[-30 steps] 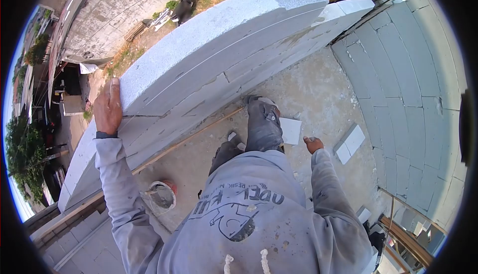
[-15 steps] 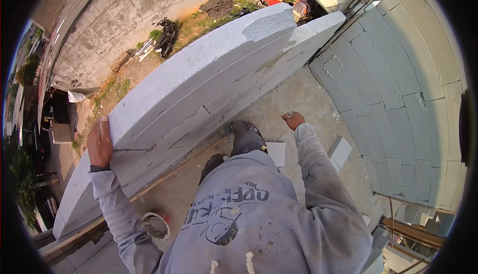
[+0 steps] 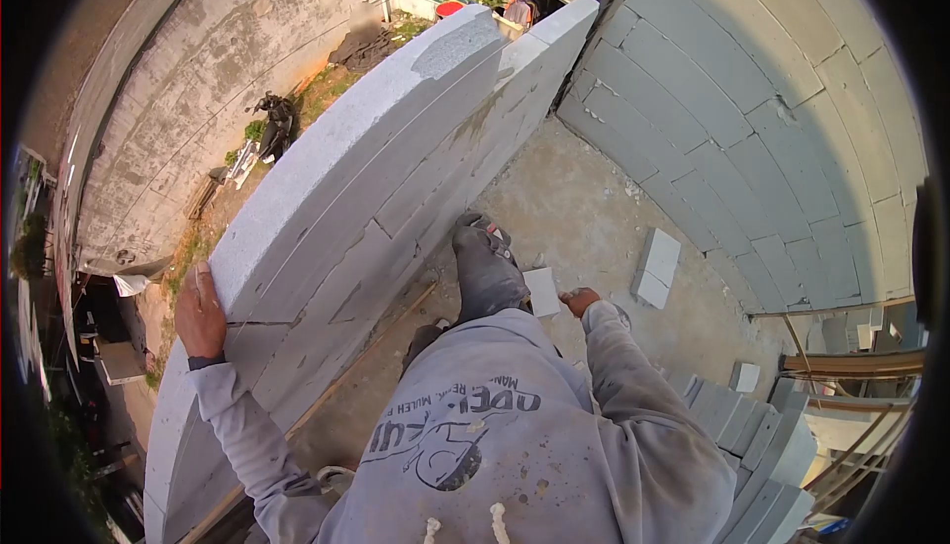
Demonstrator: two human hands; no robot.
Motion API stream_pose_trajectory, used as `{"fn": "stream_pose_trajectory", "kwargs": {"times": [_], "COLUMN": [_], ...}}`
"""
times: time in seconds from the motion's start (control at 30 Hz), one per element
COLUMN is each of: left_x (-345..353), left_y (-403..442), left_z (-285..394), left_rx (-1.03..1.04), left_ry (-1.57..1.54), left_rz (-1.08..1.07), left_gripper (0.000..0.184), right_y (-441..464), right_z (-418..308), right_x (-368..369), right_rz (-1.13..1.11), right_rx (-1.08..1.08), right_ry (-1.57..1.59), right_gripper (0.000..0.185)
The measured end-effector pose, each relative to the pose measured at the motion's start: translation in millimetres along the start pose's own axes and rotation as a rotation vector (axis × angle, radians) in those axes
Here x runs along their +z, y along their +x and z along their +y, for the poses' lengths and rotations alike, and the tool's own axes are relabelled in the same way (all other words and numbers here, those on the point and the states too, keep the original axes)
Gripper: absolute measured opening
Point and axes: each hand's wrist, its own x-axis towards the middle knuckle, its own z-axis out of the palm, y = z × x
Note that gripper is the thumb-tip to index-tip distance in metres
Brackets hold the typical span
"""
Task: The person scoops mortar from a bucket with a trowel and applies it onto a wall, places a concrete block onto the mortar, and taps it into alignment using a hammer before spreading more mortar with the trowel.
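Observation:
My left hand [image 3: 201,315] lies open against the outer edge of a low wall of pale grey blocks [image 3: 327,178], fingers stretched along its top near a vertical joint. To the right of my body, my right hand [image 3: 579,300] is closed, its fingers curled in. What it holds, if anything, is hidden. Just left of that hand, a white block piece [image 3: 541,292] rests on the floor beside my leg [image 3: 485,267]. The wall's top course has a darker grey patch [image 3: 457,45] near its far end.
A taller block wall [image 3: 732,138] stands to the right. Pale blocks [image 3: 656,265] lie on the concrete floor [image 3: 564,193], with more stacked blocks [image 3: 757,445] at lower right. Beyond the low wall, the ground drops away to a parked motorbike [image 3: 277,127] and an old wall [image 3: 218,79].
The view has shifted, bringing the stacked blocks at lower right into sight. My right hand has come lower and closer to the white block piece. My left hand stays on the wall.

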Motion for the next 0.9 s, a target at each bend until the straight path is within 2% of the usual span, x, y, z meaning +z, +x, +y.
{"fn": "stream_pose_trajectory", "kwargs": {"times": [0.03,0.1,0.17,0.2,0.23,0.3,0.33,0.37,0.4,0.43,0.47,0.53,0.57,0.6,0.63,0.67,0.77,0.83,0.87,0.9], "left_x": [7,2,-2,0,2,-19,-12,-1,4,1,-4,-7,-9,-9,-8,-9,-7,-14,-6,16], "left_y": [0,2,1,-1,1,7,10,11,9,6,9,14,15,16,20,22,31,38,33,14], "left_z": [-5,-7,-3,-7,-7,10,4,-10,-20,-19,-13,-9,-10,-11,-9,0,16,-57,-9,36], "left_rx": [0.017,-0.024,-0.053,-0.021,0.011,-0.072,-0.054,-0.042,-0.031,-0.016,-0.080,-0.146,-0.116,-0.172,-0.232,-0.361,-0.480,-0.067,-0.232,-0.229], "left_ry": [-0.016,-0.018,-0.020,-0.057,-0.088,-0.103,-0.089,-0.206,-0.309,-0.248,-0.310,-0.371,-0.293,-0.302,-0.321,-0.186,-0.059,0.214,-0.028,-0.016], "left_rz": [0.088,-0.048,-0.066,-0.049,-0.033,-0.214,-0.220,-0.152,-0.106,-0.168,-0.193,-0.246,-0.321,-0.311,-0.291,-0.255,-0.267,-0.333,-0.293,-0.306], "left_gripper": [0.043,0.043,0.043,0.042,0.042,0.042,0.042,0.043,0.044,0.044,0.046,0.052,0.052,0.055,0.057,0.062,0.059,0.056,0.055,0.055], "right_y": [4,-34,-42,-47,-38,-23,-36,-49,-35,-37,-17,-31,-28,-43,-31,-23,-8,-1,13,33], "right_z": [7,-2,4,3,12,27,25,24,35,39,58,54,59,49,58,67,77,77,80,86], "right_x": [-3,-20,-24,-24,-19,-16,-17,-9,8,18,44,51,65,60,85,111,173,207,235,257], "right_rz": [0.066,0.098,0.077,0.121,0.111,0.157,0.121,0.058,0.069,0.105,0.158,0.137,0.150,0.132,0.116,0.118,-0.012,-0.145,-0.212,-0.265], "right_rx": [-0.018,-0.056,-0.057,0.014,-0.014,0.016,0.006,0.000,0.022,0.106,0.004,0.022,0.031,0.134,0.167,0.194,0.194,0.251,0.261,0.264], "right_ry": [-0.019,0.054,0.041,0.014,-0.078,-0.057,-0.013,0.033,0.029,0.174,0.182,0.262,0.302,0.418,0.481,0.534,0.502,0.504,0.434,0.361], "right_gripper": [0.068,0.070,0.072,0.073,0.075,0.076,0.074,0.072,0.064,0.059,0.055,0.053,0.051,0.050,0.049,0.048,0.054,0.054,0.051,0.047]}}
